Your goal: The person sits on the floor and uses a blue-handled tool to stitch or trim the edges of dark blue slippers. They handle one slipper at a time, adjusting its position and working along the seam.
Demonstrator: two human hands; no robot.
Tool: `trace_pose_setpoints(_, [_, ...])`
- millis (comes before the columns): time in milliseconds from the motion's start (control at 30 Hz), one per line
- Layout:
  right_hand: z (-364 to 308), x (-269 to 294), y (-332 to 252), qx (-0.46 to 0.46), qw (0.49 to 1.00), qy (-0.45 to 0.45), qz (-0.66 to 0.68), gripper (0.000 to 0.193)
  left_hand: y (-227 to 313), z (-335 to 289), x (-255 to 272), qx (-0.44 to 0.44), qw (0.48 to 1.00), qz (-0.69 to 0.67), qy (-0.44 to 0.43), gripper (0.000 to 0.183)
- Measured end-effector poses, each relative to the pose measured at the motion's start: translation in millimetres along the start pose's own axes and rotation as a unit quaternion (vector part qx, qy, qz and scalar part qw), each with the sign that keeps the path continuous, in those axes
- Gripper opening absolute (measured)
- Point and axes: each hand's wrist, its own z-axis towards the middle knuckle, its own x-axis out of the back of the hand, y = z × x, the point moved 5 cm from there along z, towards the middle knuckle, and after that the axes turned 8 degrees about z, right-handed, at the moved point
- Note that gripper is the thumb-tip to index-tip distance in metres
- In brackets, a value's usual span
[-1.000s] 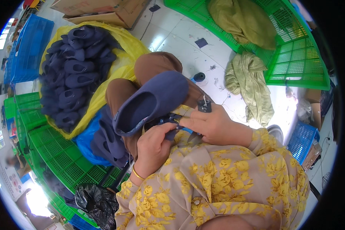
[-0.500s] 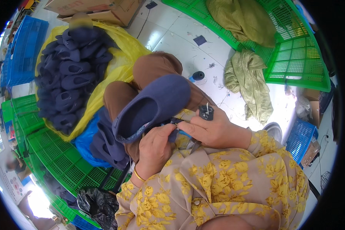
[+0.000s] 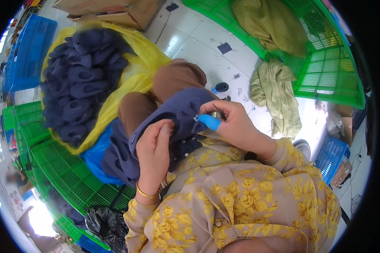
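A dark blue felt slipper [image 3: 185,102] lies tilted across my brown-trousered knees. My left hand [image 3: 153,145] is closed on its near-left edge, thumb and fingers pressed together there. Over the slipper's right side, my right hand [image 3: 230,123] is closed in a pinch, with blue tape [image 3: 209,122] wrapped round its thumb. A small pale bit shows at that thumb's tip, too small to name. A metal band [image 3: 215,114] shows at a finger of this hand. My hands partly hide the slipper's opening.
Left of my knees, a yellow plastic bag [image 3: 154,59] holds many dark blue slippers [image 3: 78,90]. Green crates [image 3: 63,173] stand at the left and another green crate [image 3: 325,69] at the far right. A greenish cloth sack [image 3: 278,101] and a black thread spool [image 3: 221,87] are on the floor.
My right hand has moved up onto the slipper; the black-wrapped tool with a blade it held no longer shows. My left hand has shifted left and up, and the slipper has turned.
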Motion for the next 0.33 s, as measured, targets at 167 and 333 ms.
trace_pose_setpoints(167, [9.3, -16.8, 11.8, -0.02, 0.995, -0.004, 0.093, 0.011, -20.1, 6.8, -23.0, 0.16, 0.959, -0.224, -0.066, 0.019])
trace_pose_setpoints(333, [11.2, -12.8, 17.3, -0.053, 0.998, -0.011, 0.034, 0.011, -24.9, -2.2, -33.8, 0.177, 0.925, -0.33, -0.064, 0.017])
